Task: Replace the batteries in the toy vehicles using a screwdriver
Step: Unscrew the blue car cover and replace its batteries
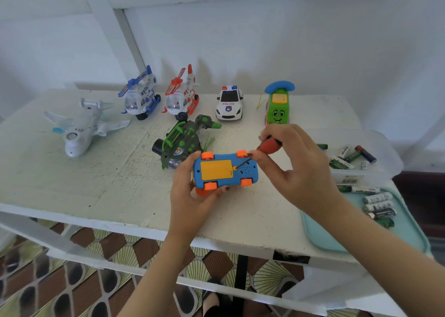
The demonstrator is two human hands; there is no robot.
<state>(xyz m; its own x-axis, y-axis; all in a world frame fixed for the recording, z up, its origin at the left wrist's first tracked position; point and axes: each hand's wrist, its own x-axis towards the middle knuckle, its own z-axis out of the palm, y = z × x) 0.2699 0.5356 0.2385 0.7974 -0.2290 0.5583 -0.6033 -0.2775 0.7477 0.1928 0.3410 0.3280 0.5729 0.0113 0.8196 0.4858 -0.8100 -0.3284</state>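
**Q:** White table [72,184] against a pale wall (seen from above): where is the work?

**A:** Mid-table, nearer the front edge. The blue toy car [248,172] lies belly-up in the left hand [190,196]. That hand's thumb and fingers curl round the car's left end and near side. Whether the car touches the table cannot be told.

**Q:** And the tool?

**A:** The right hand [298,170] pinches the red handle of the screwdriver [268,146] between thumb and fingertips, with the other fingers loosely spread. The shaft slants down and to the left. Its tip meets the screw [234,168] (mostly hidden by the tip) at the right end of the yellow battery cover [215,170].

**Q:** Which relation governs the coming move?

**A:** The axes. The car's long axis runs parallel to the front edge, and the cover is in place, so the screw probably remains to be backed out. The shaft meets the underside obliquely, so the tip could slip towards the speaker holes. The left hand steadies the car from the opposite end.

**Q:** Supplies?

**A:** Batteries [378,198] lie on the teal tray [409,235] at the front right corner. More sit in the clear box [385,141] by the right edge, so both lots are nearer the right hand.
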